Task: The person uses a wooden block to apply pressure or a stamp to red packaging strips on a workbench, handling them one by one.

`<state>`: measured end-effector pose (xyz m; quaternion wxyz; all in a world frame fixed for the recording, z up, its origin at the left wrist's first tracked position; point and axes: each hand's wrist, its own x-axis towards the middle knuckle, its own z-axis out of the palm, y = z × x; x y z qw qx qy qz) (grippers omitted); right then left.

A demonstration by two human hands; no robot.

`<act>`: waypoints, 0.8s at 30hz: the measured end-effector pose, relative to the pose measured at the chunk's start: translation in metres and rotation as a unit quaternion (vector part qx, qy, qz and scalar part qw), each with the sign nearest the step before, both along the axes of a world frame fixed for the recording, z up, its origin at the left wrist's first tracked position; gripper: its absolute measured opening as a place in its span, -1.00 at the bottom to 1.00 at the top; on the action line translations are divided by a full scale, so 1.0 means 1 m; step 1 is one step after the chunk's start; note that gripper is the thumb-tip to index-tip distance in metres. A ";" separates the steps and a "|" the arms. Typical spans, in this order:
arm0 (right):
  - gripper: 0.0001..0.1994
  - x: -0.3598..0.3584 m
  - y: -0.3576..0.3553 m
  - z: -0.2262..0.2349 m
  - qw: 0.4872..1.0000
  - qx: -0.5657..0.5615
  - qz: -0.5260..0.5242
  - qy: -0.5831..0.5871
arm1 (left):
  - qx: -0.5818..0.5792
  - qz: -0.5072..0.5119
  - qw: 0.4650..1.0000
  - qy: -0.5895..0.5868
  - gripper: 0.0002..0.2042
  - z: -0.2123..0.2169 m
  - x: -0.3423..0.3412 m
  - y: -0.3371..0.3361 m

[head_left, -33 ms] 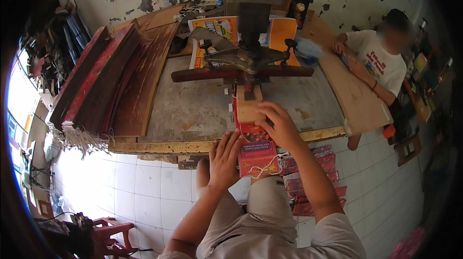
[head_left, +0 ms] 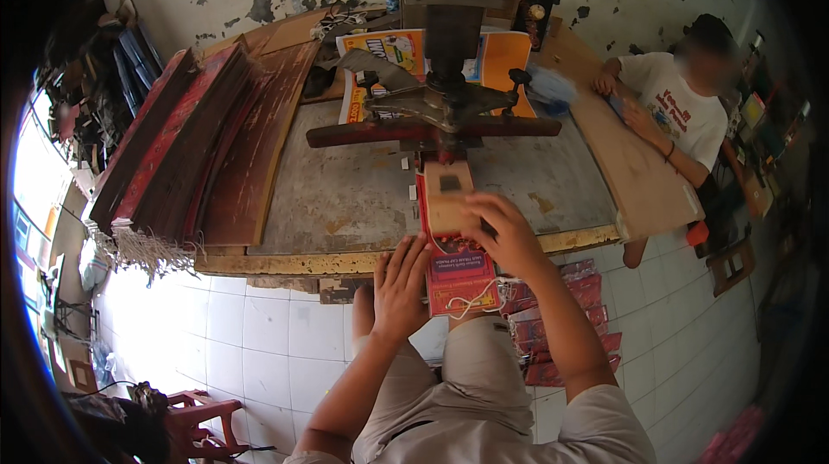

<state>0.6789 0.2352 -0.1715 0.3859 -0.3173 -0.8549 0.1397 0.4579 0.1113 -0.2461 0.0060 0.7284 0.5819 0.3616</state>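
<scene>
Your right hand lies palm down, fingers spread, on the small tan cardboard block that tops the stack of red printed booklets. Your left hand rests flat with its fingers extended against the stack's left edge; neither hand is clenched. The stack sits at the near edge of the worn grey metal-topped workbench and overhangs it, directly below the dark iron press head. Long red-brown board stacks lean at the bench's left. A seated person in a white shirt works at the far right.
</scene>
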 end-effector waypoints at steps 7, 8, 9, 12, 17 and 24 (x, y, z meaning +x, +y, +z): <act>-0.71 0.151 -0.032 0.013 0.979 -0.149 -0.127 0.052 | 0.055 0.076 0.992 0.079 -0.18 -0.056 -0.013 -0.026; -0.73 0.180 -0.013 0.009 0.972 -0.144 -0.177 0.058 | 0.053 0.081 0.990 0.100 -0.17 -0.063 -0.015 -0.028; -0.76 0.210 0.015 0.008 0.973 -0.043 -0.223 0.032 | 0.054 0.083 0.988 0.120 -0.16 -0.068 -0.015 -0.027; -0.76 0.292 0.091 0.004 0.949 0.010 -0.313 0.038 | 0.086 0.090 0.985 0.118 -0.17 -0.084 -0.013 -0.020; -0.69 0.381 0.157 -0.028 0.900 0.032 -0.435 -0.006 | 0.101 0.089 0.988 0.078 -0.23 -0.092 -0.007 -0.016; -0.55 0.370 0.152 -0.046 0.900 0.049 -0.432 -0.032 | 0.099 0.098 0.989 0.056 -0.29 -0.094 -0.011 -0.023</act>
